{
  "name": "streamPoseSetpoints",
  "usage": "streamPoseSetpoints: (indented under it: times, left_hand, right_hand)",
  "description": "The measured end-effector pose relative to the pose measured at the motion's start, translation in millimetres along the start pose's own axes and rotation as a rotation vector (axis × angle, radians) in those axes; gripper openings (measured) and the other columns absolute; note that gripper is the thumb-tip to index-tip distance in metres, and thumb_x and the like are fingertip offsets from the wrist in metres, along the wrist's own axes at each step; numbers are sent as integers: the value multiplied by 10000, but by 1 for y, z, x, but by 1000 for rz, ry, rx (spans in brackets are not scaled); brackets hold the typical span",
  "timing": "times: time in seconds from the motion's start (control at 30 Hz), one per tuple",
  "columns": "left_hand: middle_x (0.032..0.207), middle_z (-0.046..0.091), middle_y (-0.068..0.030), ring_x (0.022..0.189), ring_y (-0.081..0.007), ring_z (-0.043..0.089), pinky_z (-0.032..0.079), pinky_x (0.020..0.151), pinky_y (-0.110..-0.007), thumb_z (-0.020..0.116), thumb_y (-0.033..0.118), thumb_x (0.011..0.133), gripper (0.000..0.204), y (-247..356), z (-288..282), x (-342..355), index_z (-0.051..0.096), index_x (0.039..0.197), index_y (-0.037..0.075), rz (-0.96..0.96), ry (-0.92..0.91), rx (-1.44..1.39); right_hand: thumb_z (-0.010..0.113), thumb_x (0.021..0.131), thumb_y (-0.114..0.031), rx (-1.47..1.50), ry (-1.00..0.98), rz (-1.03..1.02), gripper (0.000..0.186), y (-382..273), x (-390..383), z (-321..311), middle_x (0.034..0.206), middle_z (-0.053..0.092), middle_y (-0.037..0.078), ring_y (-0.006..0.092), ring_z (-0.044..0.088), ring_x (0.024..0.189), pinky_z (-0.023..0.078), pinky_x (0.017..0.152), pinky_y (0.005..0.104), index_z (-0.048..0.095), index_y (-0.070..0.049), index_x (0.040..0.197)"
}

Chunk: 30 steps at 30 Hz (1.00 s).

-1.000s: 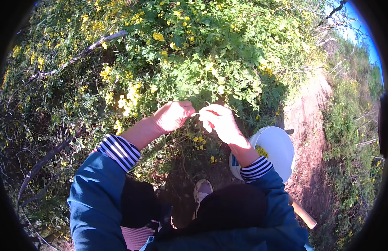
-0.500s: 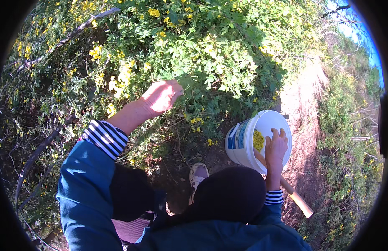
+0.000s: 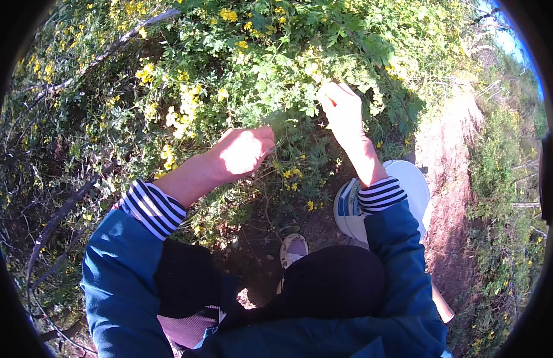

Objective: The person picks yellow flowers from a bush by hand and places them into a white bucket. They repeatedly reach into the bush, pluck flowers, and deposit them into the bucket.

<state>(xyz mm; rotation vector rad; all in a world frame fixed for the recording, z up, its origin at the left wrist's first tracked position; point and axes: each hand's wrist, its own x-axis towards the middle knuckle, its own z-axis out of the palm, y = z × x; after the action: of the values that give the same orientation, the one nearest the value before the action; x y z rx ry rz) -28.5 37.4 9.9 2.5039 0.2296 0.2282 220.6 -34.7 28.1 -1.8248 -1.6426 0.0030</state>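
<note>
My left hand (image 3: 243, 152) is closed in a pinch among the greenery, its fingertips on a leafy green stem (image 3: 281, 123) that looks blurred. To its right, my right hand (image 3: 346, 119) reaches up into the sunlit leaves, thumb and fingers slightly apart; nothing shows between them. The leafy plants (image 3: 252, 77) around both hands carry clusters of yellow flowers (image 3: 184, 110). Below my right wrist stands a white bucket (image 3: 411, 179) with a blue label, partly covered by my sleeve. My arm hides the yellow flowers inside it.
The end of a wooden handle (image 3: 442, 305) pokes out beside my right sleeve. A dirt path (image 3: 449, 161) runs along the right, with more bushes beyond. Dry branches (image 3: 109, 51) cross the plants at left. My shoe (image 3: 293, 247) is on bare soil.
My right hand has left the bucket's opening and moved up and left to the plants. My left hand keeps its pinch, slightly lower and further right in the picture.
</note>
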Motion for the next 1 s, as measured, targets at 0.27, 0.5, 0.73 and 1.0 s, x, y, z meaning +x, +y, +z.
streamPoseSetpoints:
  times: [0.27,0.5,0.73,1.0]
  left_hand:
    - [1225,555,-181,1110,-340,560,464,959,-376,584,22,828,533,26,12,68,420,1333,70,-7,292,-169]
    - [1005,658,-136,950,-293,642,520,838,-347,552,-58,747,299,21,23,136,625,1025,23,54,332,-271]
    - [930,679,-96,832,-271,662,542,747,-330,608,26,789,105,7,42,140,675,869,32,-6,396,25]
    - [1070,651,-130,896,-268,665,543,790,-325,615,9,806,225,1,37,134,646,1026,45,106,554,-90]
  right_hand:
    - [614,847,-45,45,120,1,79,-30,-38,-23,800,544,96,226,555,658,467,613,302,616,-34,925]
    - [609,842,-25,15,157,-4,118,-31,-42,-32,848,571,97,233,594,730,492,658,301,629,-34,958]
    - [608,820,32,213,246,237,101,-28,-52,-53,780,599,93,187,599,683,490,598,291,641,-7,908]
    - [626,825,-1,-579,99,478,150,-35,-145,-140,964,623,137,295,620,798,517,706,349,622,4,974]
